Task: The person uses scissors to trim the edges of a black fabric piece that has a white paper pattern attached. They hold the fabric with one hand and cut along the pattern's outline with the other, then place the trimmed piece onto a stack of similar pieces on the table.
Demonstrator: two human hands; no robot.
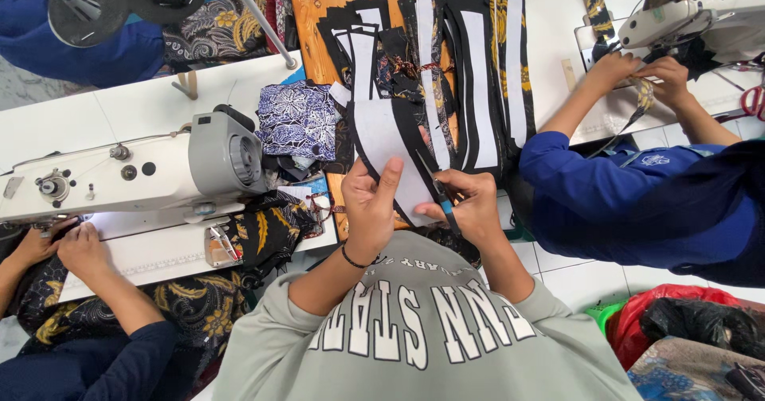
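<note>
Hands: left hand (369, 202) grips the near edge of a white fabric strip (388, 150), thumb up on top of it; right hand (472, 203) is closed round small scissors (441, 194), whose blades meet the strip's black-trimmed edge.
Strip: lies over the near end of a wooden board (319, 19), just in front of the person's grey sweatshirt (422, 329).
Pile: more black-and-white strips (470, 66) fan out across the board beyond the hands, with a folded blue-and-white floral cloth (299, 118) just to their left.
Surface: white tables flank the board; a white sewing machine (135, 170) stands on the left one, dark cloth with yellow leaves (267, 230) under its near end.
Co-workers: one person's hands (60, 246) rest by the left machine; another in a blue sleeve (606, 186) feeds cloth under a second machine (689, 15) at upper right.
Room: pale tiled floor (582, 277) shows lower right, beside a red bag (665, 305) and a green basket rim (602, 313).
</note>
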